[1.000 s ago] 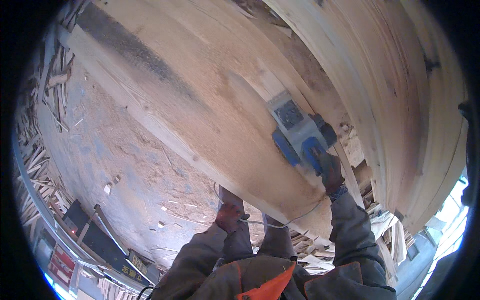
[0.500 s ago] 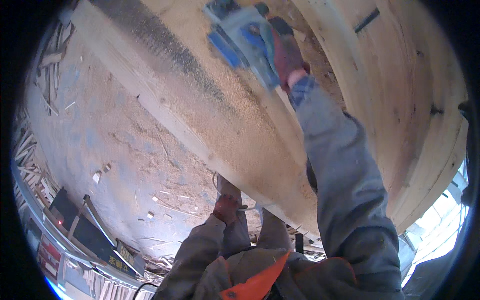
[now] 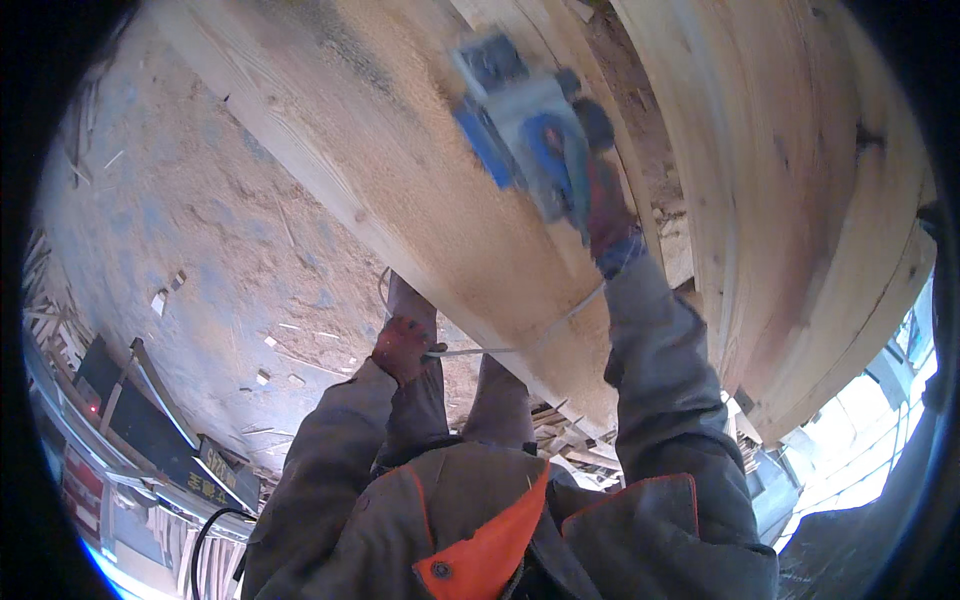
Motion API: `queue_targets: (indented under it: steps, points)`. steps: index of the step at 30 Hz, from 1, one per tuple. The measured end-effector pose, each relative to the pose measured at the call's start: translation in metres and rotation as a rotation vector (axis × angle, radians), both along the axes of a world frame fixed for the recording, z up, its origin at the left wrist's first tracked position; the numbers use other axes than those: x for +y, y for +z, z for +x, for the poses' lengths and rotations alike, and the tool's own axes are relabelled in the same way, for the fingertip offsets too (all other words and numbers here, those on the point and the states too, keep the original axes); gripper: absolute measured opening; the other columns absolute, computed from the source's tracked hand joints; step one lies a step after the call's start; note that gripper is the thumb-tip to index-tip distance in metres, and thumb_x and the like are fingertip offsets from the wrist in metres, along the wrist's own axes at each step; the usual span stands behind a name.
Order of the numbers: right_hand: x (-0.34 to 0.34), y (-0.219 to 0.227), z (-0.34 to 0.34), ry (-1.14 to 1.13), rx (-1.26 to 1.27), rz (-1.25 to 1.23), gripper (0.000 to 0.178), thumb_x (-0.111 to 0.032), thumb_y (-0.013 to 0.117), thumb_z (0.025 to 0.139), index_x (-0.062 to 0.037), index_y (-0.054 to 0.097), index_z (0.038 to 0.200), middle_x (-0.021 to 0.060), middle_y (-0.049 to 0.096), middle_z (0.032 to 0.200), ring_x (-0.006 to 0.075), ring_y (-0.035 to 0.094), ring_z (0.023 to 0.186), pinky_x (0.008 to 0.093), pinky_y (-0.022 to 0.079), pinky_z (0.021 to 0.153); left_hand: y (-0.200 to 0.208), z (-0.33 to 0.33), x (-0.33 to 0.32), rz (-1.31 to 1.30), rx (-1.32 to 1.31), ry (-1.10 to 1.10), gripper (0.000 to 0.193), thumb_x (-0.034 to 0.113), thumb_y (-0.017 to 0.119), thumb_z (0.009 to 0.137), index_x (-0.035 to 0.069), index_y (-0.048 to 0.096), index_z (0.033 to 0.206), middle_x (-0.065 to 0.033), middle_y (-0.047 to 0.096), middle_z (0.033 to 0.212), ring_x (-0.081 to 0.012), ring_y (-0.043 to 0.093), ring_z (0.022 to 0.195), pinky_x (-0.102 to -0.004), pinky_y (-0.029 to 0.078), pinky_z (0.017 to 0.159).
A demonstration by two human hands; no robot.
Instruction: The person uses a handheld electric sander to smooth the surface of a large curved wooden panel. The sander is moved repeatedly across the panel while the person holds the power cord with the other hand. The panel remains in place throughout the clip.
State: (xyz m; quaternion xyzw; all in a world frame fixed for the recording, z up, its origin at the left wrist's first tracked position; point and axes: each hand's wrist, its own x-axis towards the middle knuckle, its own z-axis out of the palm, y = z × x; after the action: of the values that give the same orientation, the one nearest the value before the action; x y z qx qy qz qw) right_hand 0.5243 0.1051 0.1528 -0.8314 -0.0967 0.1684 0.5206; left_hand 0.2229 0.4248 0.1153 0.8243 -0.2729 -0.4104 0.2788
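My right hand (image 3: 606,205), in a dark red glove, is closed round the handle of a blue and grey electric hand planer (image 3: 530,115), slightly blurred. The planer rests on a broad pale timber (image 3: 440,225) strewn with fine shavings. Lower and to the left, my gloved left hand (image 3: 402,350) is closed on a thin pale cord (image 3: 472,352) in front of my leg. From there the cord runs right across the timber toward my right wrist.
A second wide timber (image 3: 770,200) lies to the right, with a debris-filled gap (image 3: 645,110) between the two. Sawdust and wood scraps (image 3: 160,300) litter the floor on the left. A dark board (image 3: 170,440) and stacked sticks stand at the lower left.
The planer and my right hand have come back along the timber toward me. My view has shifted as well. The cord now stretches straighter from my left hand.
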Motion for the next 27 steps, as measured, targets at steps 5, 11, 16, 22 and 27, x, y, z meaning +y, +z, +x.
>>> queue_targets:
  steps: [5,11,16,22,27]
  points:
    - [-0.108,0.007,-0.196,-0.104,0.322,-0.052,0.047,-0.03,0.049,0.104,0.0071,0.059,0.132,0.0196,0.066,0.13,0.0271,0.063,0.119,0.0405,0.054,0.093,0.007,-0.02,-0.022,0.06,-0.097,-0.036,0.042,0.047,0.079,0.073,0.014,0.073,0.098,-0.0085,0.061,0.109,-0.0298,0.054,0.114,-0.0482,0.043,0.105]
    - [-0.163,0.055,-0.346,-0.334,0.552,-0.011,0.062,-0.053,0.048,0.102,0.0023,0.071,0.117,0.0118,0.072,0.091,0.0156,0.065,0.073,0.0312,0.051,0.061,0.01,-0.039,-0.045,0.032,-0.047,-0.02,0.039,0.046,0.079,0.072,0.014,0.073,0.095,-0.0089,0.061,0.109,-0.0293,0.055,0.112,-0.0479,0.043,0.102]
    - [-0.164,0.046,-0.35,-0.358,0.601,0.008,0.054,-0.049,0.052,0.101,0.0005,0.072,0.106,0.0059,0.064,0.071,0.0112,0.058,0.064,0.0298,0.044,0.056,0.005,-0.044,-0.052,0.091,0.013,-0.098,0.036,0.042,0.078,0.075,0.014,0.074,0.097,-0.0095,0.063,0.108,-0.0319,0.056,0.113,-0.0496,0.042,0.104]
    - [-0.094,0.009,-0.272,-0.325,0.187,-0.139,0.032,-0.028,0.061,0.097,-0.0007,0.069,0.112,0.0174,0.07,0.097,0.0264,0.065,0.082,0.0401,0.051,0.07,-0.012,-0.049,-0.048,0.121,-0.044,0.003,0.038,0.043,0.078,0.071,0.015,0.075,0.097,-0.0114,0.065,0.104,-0.0351,0.062,0.106,-0.0508,0.048,0.095]
    - [-0.001,0.018,-0.153,-0.356,0.095,-0.402,0.036,-0.039,0.061,0.095,-0.0086,0.072,0.109,0.0214,0.072,0.099,0.0425,0.067,0.093,0.0492,0.053,0.079,0.0,-0.018,-0.033,0.034,0.011,0.032,0.038,0.04,0.08,0.067,0.015,0.075,0.095,-0.0108,0.066,0.105,-0.0358,0.061,0.108,-0.0489,0.048,0.095]
